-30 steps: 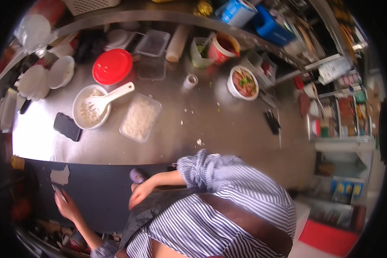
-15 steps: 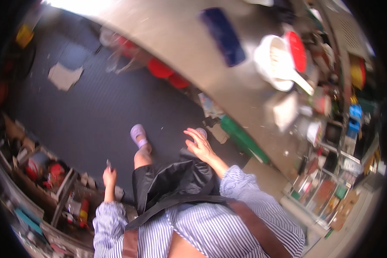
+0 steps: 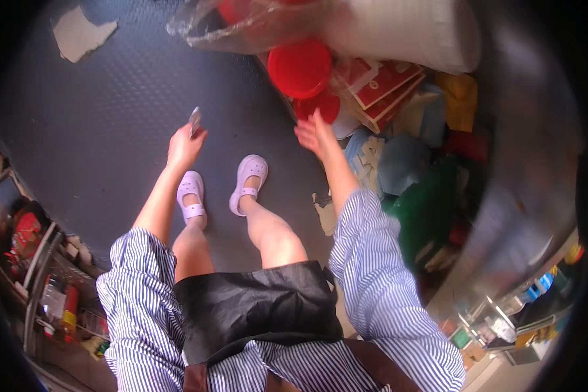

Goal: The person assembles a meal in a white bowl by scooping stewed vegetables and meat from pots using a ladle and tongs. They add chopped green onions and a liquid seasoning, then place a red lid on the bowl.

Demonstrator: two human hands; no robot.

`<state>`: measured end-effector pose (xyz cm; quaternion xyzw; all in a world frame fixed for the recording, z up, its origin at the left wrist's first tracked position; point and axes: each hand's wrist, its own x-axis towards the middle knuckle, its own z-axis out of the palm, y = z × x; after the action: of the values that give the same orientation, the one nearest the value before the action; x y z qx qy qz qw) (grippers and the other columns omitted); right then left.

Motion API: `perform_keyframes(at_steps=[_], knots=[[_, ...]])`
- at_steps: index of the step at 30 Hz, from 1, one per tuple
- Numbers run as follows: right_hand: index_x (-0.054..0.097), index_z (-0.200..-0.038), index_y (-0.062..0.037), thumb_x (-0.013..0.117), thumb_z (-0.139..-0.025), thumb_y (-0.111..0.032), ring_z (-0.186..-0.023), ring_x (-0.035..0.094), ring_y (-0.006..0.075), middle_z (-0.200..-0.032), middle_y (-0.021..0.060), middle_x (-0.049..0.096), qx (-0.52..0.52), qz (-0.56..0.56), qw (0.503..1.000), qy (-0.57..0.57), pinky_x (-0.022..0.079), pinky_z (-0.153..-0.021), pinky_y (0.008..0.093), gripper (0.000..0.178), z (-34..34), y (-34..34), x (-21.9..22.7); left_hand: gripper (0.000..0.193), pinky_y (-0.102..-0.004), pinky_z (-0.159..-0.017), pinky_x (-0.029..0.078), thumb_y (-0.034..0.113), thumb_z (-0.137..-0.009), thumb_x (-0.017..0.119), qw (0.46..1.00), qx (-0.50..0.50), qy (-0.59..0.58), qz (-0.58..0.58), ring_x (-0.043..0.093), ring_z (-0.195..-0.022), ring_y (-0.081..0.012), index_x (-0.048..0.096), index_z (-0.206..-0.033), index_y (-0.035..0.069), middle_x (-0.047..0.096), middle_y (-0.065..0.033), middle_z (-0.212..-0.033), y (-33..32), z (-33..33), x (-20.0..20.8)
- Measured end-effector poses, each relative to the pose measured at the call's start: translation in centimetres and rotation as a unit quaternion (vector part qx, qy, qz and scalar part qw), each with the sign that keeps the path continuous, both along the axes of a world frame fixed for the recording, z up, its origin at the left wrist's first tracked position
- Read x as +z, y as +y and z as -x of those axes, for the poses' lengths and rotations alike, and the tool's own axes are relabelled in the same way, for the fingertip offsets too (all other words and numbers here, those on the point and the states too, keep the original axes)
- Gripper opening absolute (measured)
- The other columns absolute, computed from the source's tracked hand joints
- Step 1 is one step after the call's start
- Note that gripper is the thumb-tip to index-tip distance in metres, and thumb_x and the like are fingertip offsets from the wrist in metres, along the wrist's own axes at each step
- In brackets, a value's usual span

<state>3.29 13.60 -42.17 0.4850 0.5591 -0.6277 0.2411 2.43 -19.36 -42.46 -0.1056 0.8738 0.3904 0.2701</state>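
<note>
Over the dark floor, my left hand (image 3: 184, 149) is closed around a small, narrow silvery object (image 3: 195, 120); its lower part is hidden in my fingers and I cannot tell its kind. My right hand (image 3: 316, 135) is held out with the fingers apart and nothing in it. Just beyond it lie a round red lid (image 3: 299, 67) and a second red lid (image 3: 319, 106), which the fingertips overlap in view; whether they touch, I cannot tell. Behind the lids is a stack of white round plastic tubs (image 3: 405, 32).
Beneath the metal table (image 3: 522, 170) sit red boxes (image 3: 387, 91), a green plastic container (image 3: 428, 209) and a clear plastic bag (image 3: 242, 29). A torn cardboard piece (image 3: 81, 32) lies on the floor (image 3: 124, 91). Shelving with mixed goods (image 3: 39, 268) stands at left.
My view has swung down and toward the space under the table. Both hands have stretched forward, the right one close to the red lids. The silvery object stays in my left hand.
</note>
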Motion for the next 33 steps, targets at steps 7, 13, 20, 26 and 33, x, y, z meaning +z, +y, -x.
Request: perform_keyframes(at_steps=[7,13,20,26,33], knots=[[0.045,-0.116,-0.004,0.044,-0.093,-0.031,-0.08,0.062,0.0258,-0.094,0.0138,0.062,-0.131,0.012,0.99,0.05,0.045,-0.06,0.0304,0.036,5.7,1.0,-4.9,0.033,-0.027,-0.057,0.046,0.034,-0.078,0.067,0.959,0.15,-0.062,-0.23,0.058,-0.06,-0.0114,0.063,-0.083,0.002,0.061,-0.0047,-0.067,8.7,1.9,-4.2],[0.049,-0.116,-0.0077,0.044,-0.09,-0.026,-0.084,0.062,0.0244,-0.102,0.0102,0.062,-0.217,0.145,0.965,0.04,0.047,-0.067,0.0317,0.032,2.2,6.1,-4.0,0.038,-0.0255,-0.056,0.046,0.036,-0.076,0.07,0.899,0.234,-0.103,-0.356,0.057,-0.061,-0.0105,0.062,-0.089,0.001,0.062,-0.0046,-0.074,14.0,3.4,-3.8],[0.045,-0.125,-0.011,0.05,-0.089,-0.032,-0.113,0.052,0.0244,-0.126,0.0074,0.052,-0.199,0.112,0.969,0.09,0.047,-0.086,0.0367,0.042,4.9,2.9,-4.3,0.04,-0.0268,-0.057,0.045,0.03,-0.08,0.066,0.873,0.288,-0.109,-0.378,0.057,-0.061,-0.0127,0.059,-0.105,-0.001,0.063,-0.0074,-0.085,14.5,7.5,-5.2],[0.043,-0.127,-0.0083,0.052,-0.088,-0.036,-0.115,0.05,0.0265,-0.126,0.0091,0.051,-0.143,0.129,0.974,0.123,0.045,-0.093,0.0428,0.048,6.5,2.1,-5.5,0.041,-0.0284,-0.063,0.047,0.032,-0.078,0.066,0.912,0.208,-0.063,-0.349,0.062,-0.072,-0.0157,0.058,-0.099,-0.003,0.064,-0.0116,-0.084,17.1,7.5,-5.0],[0.044,-0.127,-0.0065,0.044,-0.09,-0.039,-0.114,0.049,0.0261,-0.126,0.0101,0.05,-0.158,0.173,0.955,0.181,0.04,-0.096,0.0403,0.049,4.8,4.1,-6.1,0.061,-0.0369,-0.078,0.046,0.034,-0.067,0.076,0.951,0.134,0.119,-0.253,0.058,-0.091,-0.0306,0.053,-0.111,-0.002,0.058,-0.0176,-0.1,22.2,5.7,-0.6]])
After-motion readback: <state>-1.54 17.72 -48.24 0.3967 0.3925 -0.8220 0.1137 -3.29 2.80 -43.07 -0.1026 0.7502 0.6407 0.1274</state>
